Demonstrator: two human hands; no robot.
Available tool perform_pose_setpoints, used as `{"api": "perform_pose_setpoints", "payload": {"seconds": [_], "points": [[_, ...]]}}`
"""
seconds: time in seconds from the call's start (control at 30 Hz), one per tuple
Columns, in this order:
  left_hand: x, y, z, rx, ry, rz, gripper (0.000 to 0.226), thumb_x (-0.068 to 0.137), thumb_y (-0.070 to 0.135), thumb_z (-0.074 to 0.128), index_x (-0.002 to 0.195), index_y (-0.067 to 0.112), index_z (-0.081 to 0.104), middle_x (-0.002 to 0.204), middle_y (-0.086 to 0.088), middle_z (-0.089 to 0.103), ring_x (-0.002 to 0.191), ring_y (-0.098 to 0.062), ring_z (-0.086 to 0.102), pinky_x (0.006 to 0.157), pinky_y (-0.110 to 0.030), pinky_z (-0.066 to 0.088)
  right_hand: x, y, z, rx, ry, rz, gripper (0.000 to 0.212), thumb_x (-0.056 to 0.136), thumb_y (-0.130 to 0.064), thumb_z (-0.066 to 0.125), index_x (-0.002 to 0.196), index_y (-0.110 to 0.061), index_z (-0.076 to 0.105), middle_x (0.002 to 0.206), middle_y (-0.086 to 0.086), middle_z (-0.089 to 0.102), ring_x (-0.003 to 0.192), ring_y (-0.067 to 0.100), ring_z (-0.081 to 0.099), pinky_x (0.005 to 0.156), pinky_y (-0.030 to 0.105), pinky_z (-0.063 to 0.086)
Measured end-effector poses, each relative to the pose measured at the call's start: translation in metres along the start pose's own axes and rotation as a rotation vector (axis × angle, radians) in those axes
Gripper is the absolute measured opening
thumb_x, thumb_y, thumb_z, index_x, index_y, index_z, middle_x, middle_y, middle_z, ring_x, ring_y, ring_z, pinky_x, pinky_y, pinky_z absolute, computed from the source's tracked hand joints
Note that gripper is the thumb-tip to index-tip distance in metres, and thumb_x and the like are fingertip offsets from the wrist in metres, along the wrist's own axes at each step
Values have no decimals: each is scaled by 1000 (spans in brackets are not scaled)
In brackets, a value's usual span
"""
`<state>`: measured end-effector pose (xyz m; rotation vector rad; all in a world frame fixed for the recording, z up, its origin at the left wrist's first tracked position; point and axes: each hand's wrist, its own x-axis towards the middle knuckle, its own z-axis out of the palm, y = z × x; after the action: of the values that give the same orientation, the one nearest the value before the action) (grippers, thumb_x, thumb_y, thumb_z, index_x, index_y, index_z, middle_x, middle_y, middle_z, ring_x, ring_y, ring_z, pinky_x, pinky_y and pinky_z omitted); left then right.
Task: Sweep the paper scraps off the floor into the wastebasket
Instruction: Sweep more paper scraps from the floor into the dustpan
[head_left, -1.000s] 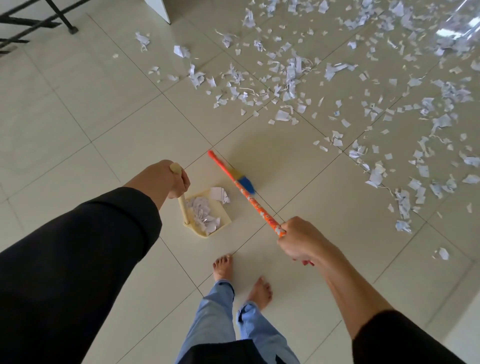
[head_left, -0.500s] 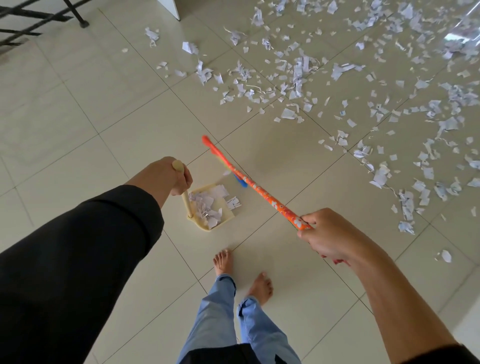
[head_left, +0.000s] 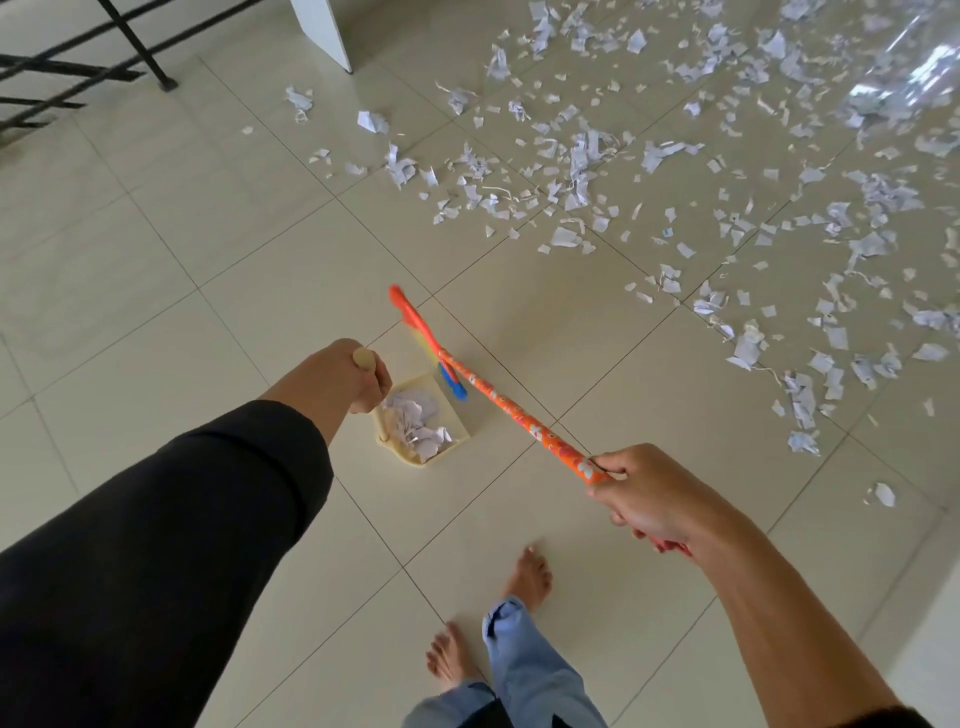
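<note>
My left hand (head_left: 337, 376) grips the top of the upright handle of a cream dustpan (head_left: 460, 428) that rests on the tiled floor and holds a heap of white paper scraps (head_left: 415, 423). My right hand (head_left: 649, 499) is closed around the orange flowered broom handle (head_left: 514, 413), which slants up and left over the pan's far corner. The blue broom head (head_left: 451, 383) sits at the pan's open edge. Many more paper scraps (head_left: 675, 208) lie scattered over the floor ahead and to the right. No wastebasket is in view.
A black metal railing (head_left: 78, 67) stands at the upper left, and a white furniture leg (head_left: 324, 31) at the top centre. My bare feet (head_left: 530, 577) and blue trouser legs are just below the pan. Bare tiles stretch to the left.
The broom handle has swung so its top end points further up and left, and my right hand has moved right. A loose scrap at the pan's mouth is now inside. My feet have shifted.
</note>
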<state>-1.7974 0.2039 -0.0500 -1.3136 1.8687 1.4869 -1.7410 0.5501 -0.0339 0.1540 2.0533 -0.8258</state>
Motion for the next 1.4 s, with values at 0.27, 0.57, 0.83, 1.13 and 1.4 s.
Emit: {"api": "perform_pose_setpoints", "payload": {"seconds": [0.27,0.57,0.83,1.13,1.4], "points": [[23,-57,6,-1107,208,-498,16,90,8,50,98,15,61,74,-1,59,40,-15,48,42,-14,42,22,-5,69,-163,10,39,15,94,-17,46,88,-18,60,57,5,57,34,18,46,36,17,31],[-23,-111,-36,-1356,97,-485,12,90,5,46,94,12,55,68,-1,55,33,-16,46,42,-15,40,-25,-29,103,-315,114,-46,19,92,-17,49,100,-16,66,65,3,63,45,21,57,38,21,40],[-64,-142,-86,-1553,1,-409,19,90,-3,34,82,11,46,56,2,41,37,-10,36,35,-16,36,-21,-101,121,-317,208,-115,24,92,-13,46,109,-11,63,72,5,65,40,17,52,35,18,33],[-127,-172,-154,-1834,-47,-234,30,97,-4,36,71,6,47,46,1,36,31,-9,34,31,-16,34,-10,-206,159,-361,161,-273,22,86,-11,50,102,-6,64,72,8,67,39,18,53,37,17,33],[-153,-234,-268,-2186,87,-69,30,93,-7,38,68,7,47,48,1,37,33,-9,36,33,-15,35,-29,-321,281,-539,57,-497,20,90,-13,51,102,-7,66,71,6,67,40,17,54,38,18,34]]}}
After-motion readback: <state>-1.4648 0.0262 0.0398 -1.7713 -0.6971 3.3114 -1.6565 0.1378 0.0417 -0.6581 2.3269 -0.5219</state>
